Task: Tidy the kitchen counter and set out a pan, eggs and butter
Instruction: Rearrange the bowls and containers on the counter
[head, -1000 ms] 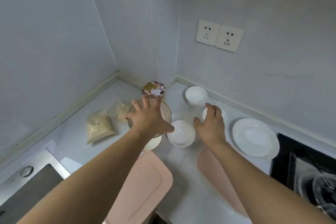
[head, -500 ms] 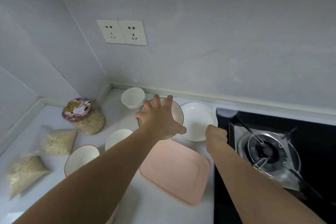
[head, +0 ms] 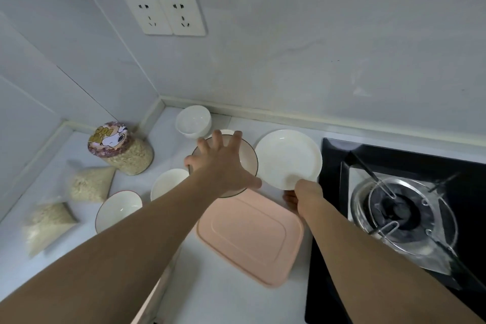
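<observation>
The white counter (head: pixel 226 294) fills most of my view, with the gas hob (head: pixel 410 208) at its right edge. No pan, eggs or butter are in view, so the setting-out appears not yet begun. A pink tray (head: pixel 249 242) lies flat in front of me. Beyond it sits a white plate (head: pixel 286 155); my right hand (head: pixel 302 193) pinches its near rim, thumb on top and fingers curled beneath. My left hand (head: pixel 223 163) spreads wide over a dark-rimmed bowl (head: pixel 247 155), fingertips hooked over the far rim; the bowl appears lifted, though I cannot tell for certain. Smaller items follow: an oat jar (head: pixel 123 150), two oat bags (head: pixel 89 184), and three more bowls (head: pixel 118 208). Risks, as I judge them: the spread one-handed hold could let the bowl slip onto the plate or tray, and the plate, held by one edge beside the hob, could tilt and strike it.
</observation>
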Tool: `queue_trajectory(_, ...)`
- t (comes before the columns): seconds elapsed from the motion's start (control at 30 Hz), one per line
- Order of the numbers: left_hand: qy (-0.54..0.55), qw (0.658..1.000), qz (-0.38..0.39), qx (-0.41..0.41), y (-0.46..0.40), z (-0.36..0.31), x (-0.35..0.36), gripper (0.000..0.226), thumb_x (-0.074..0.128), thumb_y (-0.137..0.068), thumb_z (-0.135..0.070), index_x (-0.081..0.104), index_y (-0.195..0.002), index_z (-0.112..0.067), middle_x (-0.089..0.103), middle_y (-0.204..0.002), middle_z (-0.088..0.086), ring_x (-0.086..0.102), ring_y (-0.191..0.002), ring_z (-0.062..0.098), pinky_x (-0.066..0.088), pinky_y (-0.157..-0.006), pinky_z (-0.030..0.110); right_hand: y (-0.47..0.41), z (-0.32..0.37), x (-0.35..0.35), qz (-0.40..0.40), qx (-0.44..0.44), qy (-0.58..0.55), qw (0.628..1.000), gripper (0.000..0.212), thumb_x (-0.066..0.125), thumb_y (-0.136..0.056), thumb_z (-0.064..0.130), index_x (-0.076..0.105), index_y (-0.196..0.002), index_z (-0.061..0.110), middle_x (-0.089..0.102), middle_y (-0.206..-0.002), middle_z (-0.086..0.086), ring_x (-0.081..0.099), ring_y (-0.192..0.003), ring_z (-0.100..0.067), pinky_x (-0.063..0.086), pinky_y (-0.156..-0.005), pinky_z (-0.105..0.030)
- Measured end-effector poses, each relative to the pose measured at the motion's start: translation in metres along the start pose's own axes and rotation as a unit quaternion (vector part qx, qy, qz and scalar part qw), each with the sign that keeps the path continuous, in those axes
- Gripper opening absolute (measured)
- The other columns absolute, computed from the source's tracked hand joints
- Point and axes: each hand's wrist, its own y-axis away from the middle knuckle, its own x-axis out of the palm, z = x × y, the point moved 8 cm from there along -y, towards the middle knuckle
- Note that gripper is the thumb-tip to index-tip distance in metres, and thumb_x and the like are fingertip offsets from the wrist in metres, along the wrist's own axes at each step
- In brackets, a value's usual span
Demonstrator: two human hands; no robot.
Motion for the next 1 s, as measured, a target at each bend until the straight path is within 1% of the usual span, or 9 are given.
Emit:
queue_trajectory(0.13, 0.001, 1.000, -0.009, -0.013, 0.005, 0.009, -0.004, 0.115, 0.069, -0.047, -0.070, 0.007, -0.141, -0.044, 0.013, -0.146, -0.003, 0.018, -0.132, 0.035, 0.039, -0.086, 0.056, 0.009, 0.009, 0.004, 0.008, -0.023, -0.001, 1.000, 0.030, 0.035, -0.086, 0.000, 0.061, -0.102, 0.004, 0.056, -0.059, -0.013, 0.045, -0.026, -0.017, 0.040, -0.032, -0.019)
queue_trajectory(0.23, 0.000, 1.000, -0.020, -0.015, 0.013, 0.014, -0.014, 0.114, 0.069, -0.048, -0.069, 0.008, -0.141, -0.044, 0.012, -0.147, -0.001, 0.016, -0.134, 0.036, 0.039, -0.087, 0.057, 0.026, 0.018, 0.004, 0.030, -0.046, -0.012, 0.998, 0.029, 0.034, -0.085, 0.003, 0.059, -0.101, 0.005, 0.059, -0.063, -0.015, 0.050, -0.041, -0.021, 0.040, -0.043, -0.023)
queue_trajectory(0.3, 0.007, 0.999, -0.025, -0.020, 0.020, 0.016, -0.022, 0.113, 0.070, -0.050, -0.069, 0.009, -0.142, -0.044, 0.011, -0.148, 0.000, 0.014, -0.136, 0.037, 0.039, -0.089, 0.059, 0.041, 0.026, -0.002, 0.042, -0.065, -0.022, 0.997, 0.027, 0.034, -0.087, 0.002, 0.057, -0.100, 0.005, 0.059, -0.069, -0.016, 0.051, -0.049, -0.023, 0.041, -0.046, -0.025)
queue_trajectory(0.43, 0.004, 0.998, -0.055, 0.007, 0.050, 0.010, -0.041, 0.112, 0.070, -0.055, -0.069, 0.010, -0.145, -0.042, 0.014, -0.148, 0.003, 0.016, -0.135, 0.038, 0.039, -0.091, 0.059, 0.080, 0.042, -0.031, 0.036, -0.120, -0.055, 0.991, 0.019, 0.036, -0.088, -0.001, 0.053, -0.081, 0.005, 0.058, -0.069, -0.017, 0.052, -0.051, -0.024, 0.043, -0.050, -0.028)
queue_trajectory(0.57, 0.005, 0.996, -0.077, 0.047, 0.084, -0.002, -0.057, 0.110, 0.070, -0.054, -0.067, 0.012, -0.144, -0.042, 0.016, -0.147, 0.003, 0.018, -0.134, 0.038, 0.037, -0.093, 0.058, 0.120, 0.044, -0.058, 0.029, -0.168, -0.078, 0.982, 0.020, 0.034, -0.087, -0.001, 0.051, -0.077, 0.004, 0.058, -0.062, -0.017, 0.054, -0.049, -0.025, 0.042, -0.050, -0.027)
queue_trajectory(0.77, 0.038, 0.985, -0.100, 0.135, 0.151, -0.038, -0.073, 0.114, 0.069, -0.052, -0.065, 0.008, -0.146, -0.046, 0.013, -0.149, -0.001, 0.015, -0.136, 0.035, 0.037, -0.094, 0.055, 0.187, 0.012, -0.133, -0.035, -0.202, -0.135, 0.969, 0.024, 0.033, -0.088, 0.001, 0.052, -0.102, 0.001, 0.060, -0.067, -0.016, 0.054, -0.048, -0.024, 0.044, -0.050, -0.026)
queue_trajectory(0.83, 0.033, 0.980, -0.098, 0.167, 0.172, -0.054, -0.070, 0.115, 0.068, -0.051, -0.065, 0.008, -0.146, -0.046, 0.013, -0.148, -0.002, 0.016, -0.135, 0.034, 0.037, -0.093, 0.054, 0.209, -0.006, -0.167, -0.070, -0.212, -0.174, 0.959, 0.026, 0.034, -0.088, 0.002, 0.049, -0.108, 0.004, 0.062, -0.073, -0.018, 0.057, -0.053, -0.025, 0.053, -0.059, -0.034)
queue_trajectory(0.9, 0.036, 0.976, -0.089, 0.197, 0.191, -0.072, -0.064, 0.116, 0.066, -0.048, -0.066, 0.008, -0.146, -0.046, 0.015, -0.147, -0.001, 0.018, -0.134, 0.034, 0.039, -0.093, 0.054, 0.227, -0.023, -0.200, -0.103, -0.225, -0.207, 0.947, 0.030, 0.035, -0.088, 0.004, 0.048, -0.114, 0.010, 0.067, -0.087, -0.020, 0.061, -0.062, -0.026, 0.059, -0.070, -0.039)
queue_trajectory(1.0, 0.062, 0.970, -0.058, 0.229, 0.222, -0.103, -0.056, 0.122, 0.062, -0.039, -0.070, 0.009, -0.146, -0.046, 0.017, -0.145, -0.001, 0.019, -0.133, 0.035, 0.040, -0.096, 0.054, 0.249, -0.052, -0.256, -0.141, -0.232, -0.244, 0.931, 0.037, 0.037, -0.088, 0.006, 0.048, -0.123, 0.005, 0.067, -0.104, -0.022, 0.064, -0.067, -0.026, 0.054, -0.050, -0.027)
